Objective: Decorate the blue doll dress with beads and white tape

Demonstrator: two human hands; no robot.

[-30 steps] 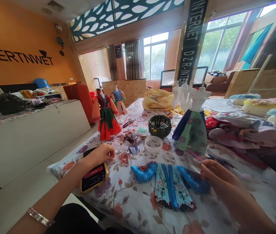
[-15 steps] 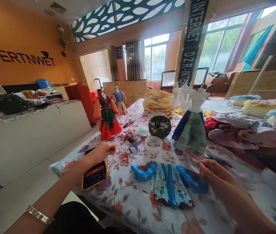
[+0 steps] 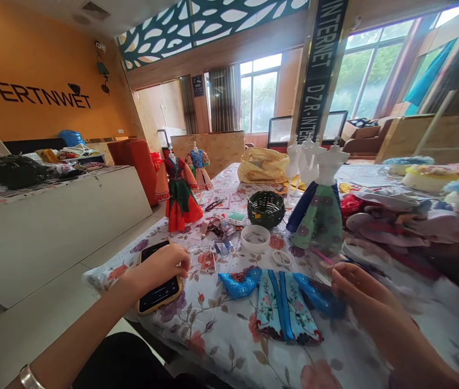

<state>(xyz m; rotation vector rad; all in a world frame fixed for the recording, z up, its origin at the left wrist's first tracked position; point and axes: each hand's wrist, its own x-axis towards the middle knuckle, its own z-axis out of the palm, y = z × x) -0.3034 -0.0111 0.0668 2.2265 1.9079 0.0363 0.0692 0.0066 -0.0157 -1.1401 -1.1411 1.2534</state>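
My left hand (image 3: pixel 160 266) rests on top of a phone in a yellow case (image 3: pixel 158 292) near the table's left edge, fingers curled down onto it. My right hand (image 3: pixel 361 291) lies at the right sleeve of a small blue embroidered doll jacket (image 3: pixel 281 304) spread flat on the floral tablecloth (image 3: pixel 221 335). Its fingers are drawn together as in a pinch; what they hold is too small to make out.
Behind the jacket stand a white mannequin in a green skirt (image 3: pixel 320 208), a dark woven basket (image 3: pixel 266 208), a white round dish (image 3: pixel 255 238) and a red-and-green dressed mannequin (image 3: pixel 180 192). Fabric heaps (image 3: pixel 407 221) crowd the right side. A white counter (image 3: pixel 51 227) runs along the left.
My left hand has slid back a little over the phone, whose screen went from red to dark. My right hand has barely shifted.
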